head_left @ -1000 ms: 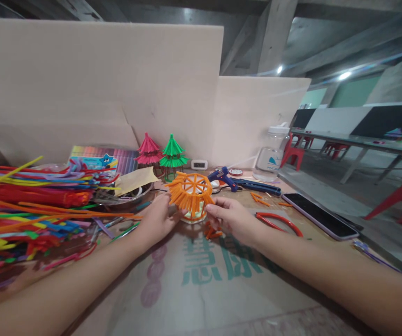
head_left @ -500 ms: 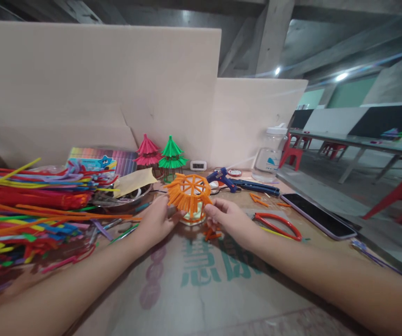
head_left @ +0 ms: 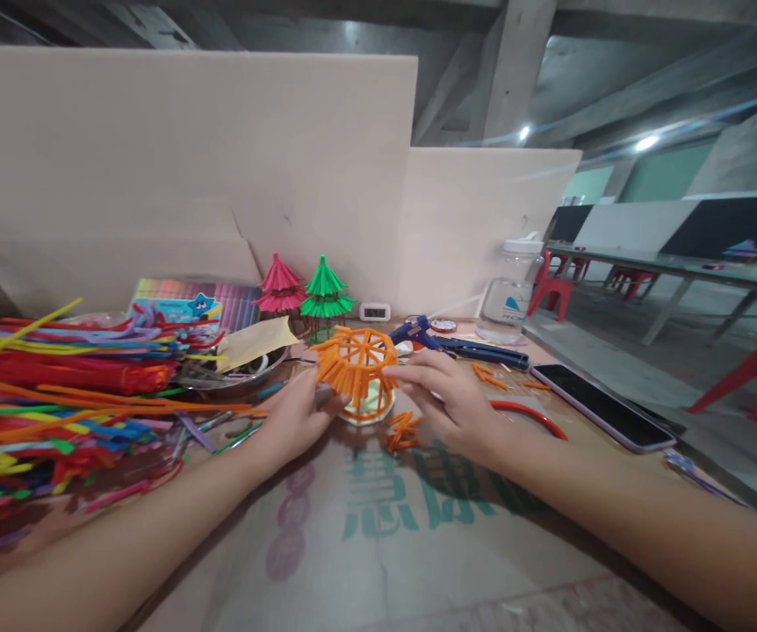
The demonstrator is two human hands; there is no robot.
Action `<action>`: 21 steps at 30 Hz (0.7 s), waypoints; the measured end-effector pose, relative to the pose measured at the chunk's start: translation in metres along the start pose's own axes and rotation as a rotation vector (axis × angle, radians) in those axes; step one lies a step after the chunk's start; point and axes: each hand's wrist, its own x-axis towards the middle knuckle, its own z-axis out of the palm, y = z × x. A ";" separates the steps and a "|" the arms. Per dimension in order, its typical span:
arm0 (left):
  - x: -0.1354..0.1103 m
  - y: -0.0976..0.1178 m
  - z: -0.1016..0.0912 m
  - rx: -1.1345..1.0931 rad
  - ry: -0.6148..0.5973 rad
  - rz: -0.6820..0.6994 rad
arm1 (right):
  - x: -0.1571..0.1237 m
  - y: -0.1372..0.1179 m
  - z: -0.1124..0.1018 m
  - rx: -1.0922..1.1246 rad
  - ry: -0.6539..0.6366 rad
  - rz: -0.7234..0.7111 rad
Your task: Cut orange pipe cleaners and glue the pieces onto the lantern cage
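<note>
An orange pipe-cleaner model [head_left: 352, 373], shaped like a small pavilion, stands tilted slightly on a pale round base [head_left: 369, 405]. Its spoked roof ring has short orange strips fanned along the left and front. My left hand [head_left: 299, 408] is closed around the model's left side, its fingertips partly hidden behind the strips. At the right rim, my right hand [head_left: 450, 399] has fingers stretched toward the roof, with the thumb apart below; the fingertips touch or nearly touch the edge. Just below lies a small pile of cut orange pipe-cleaner pieces [head_left: 403, 432].
Colourful pipe cleaners [head_left: 68, 377] heap up on the left. Behind stand a pink tree [head_left: 279, 285], a green tree [head_left: 326, 290], a small clock [head_left: 374, 312] and a blue glue gun [head_left: 418, 332]. Rightward are red-handled pliers [head_left: 537, 415], a phone [head_left: 599, 405] and a water bottle [head_left: 510, 290].
My right hand has loosened from its pinch at the roof's right edge and risen slightly, fingers extended. More of the cut orange pieces shows now. My left hand stays on the model.
</note>
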 end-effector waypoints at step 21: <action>0.001 -0.008 0.009 -0.280 -0.016 -0.190 | 0.033 0.145 0.005 -0.283 -0.212 0.907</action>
